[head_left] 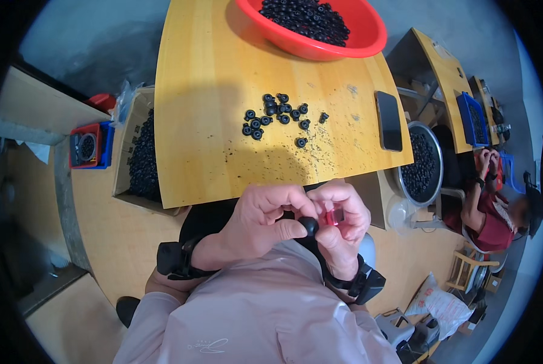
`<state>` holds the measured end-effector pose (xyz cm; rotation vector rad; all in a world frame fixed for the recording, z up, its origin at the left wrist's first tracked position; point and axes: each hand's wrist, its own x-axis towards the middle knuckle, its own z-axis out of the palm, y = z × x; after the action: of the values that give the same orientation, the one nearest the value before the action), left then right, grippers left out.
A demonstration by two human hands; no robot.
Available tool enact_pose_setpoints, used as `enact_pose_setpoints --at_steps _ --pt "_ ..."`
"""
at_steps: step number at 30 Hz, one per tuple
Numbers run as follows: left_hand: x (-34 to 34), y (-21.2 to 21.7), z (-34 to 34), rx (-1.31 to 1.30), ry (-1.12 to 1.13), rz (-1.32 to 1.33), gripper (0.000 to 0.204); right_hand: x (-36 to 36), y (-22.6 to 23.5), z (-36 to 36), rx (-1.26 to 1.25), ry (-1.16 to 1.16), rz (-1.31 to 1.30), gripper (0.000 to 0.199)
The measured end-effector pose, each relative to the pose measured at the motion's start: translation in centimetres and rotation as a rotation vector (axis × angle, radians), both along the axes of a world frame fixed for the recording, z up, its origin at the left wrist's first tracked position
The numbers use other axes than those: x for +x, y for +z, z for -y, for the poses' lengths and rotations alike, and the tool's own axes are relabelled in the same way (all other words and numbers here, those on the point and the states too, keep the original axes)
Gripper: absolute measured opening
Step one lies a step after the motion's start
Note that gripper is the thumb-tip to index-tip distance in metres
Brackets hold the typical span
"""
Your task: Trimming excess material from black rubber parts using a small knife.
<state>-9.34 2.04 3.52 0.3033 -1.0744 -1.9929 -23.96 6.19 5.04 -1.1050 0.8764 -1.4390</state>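
Just off the near edge of the wooden table [204, 151], my two hands meet in front of my body. Between thumb and fingers, my left hand [262, 215] pinches a small round black part [308, 226]. Closed beside it, my right hand [344, 224] grips a small red tool [331, 217] whose kind I cannot make out. The tool is close to the black part; whether they touch is hidden by the fingers. Several similar black parts [271, 109] lie in a loose group on the table, amid dark crumbs.
A red basin [320, 51] of black parts stands at the table's far end. A phone [389, 121] lies by the right edge. A metal bowl [439, 159] at right and a cardboard box [124, 164] at left hold more parts. Another person [486, 215] sits at right.
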Motion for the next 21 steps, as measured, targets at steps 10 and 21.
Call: enact_pose_setpoints --at_steps 10,21 --pt "-1.6 0.9 -0.1 -0.115 -0.091 0.041 0.011 -1.2 1.4 -1.6 0.009 -0.042 0.028 0.030" --pt "-2.5 0.5 -1.8 -0.058 -0.216 -0.041 0.015 -2.4 1.4 -3.6 -0.068 -0.009 -0.057 0.030"
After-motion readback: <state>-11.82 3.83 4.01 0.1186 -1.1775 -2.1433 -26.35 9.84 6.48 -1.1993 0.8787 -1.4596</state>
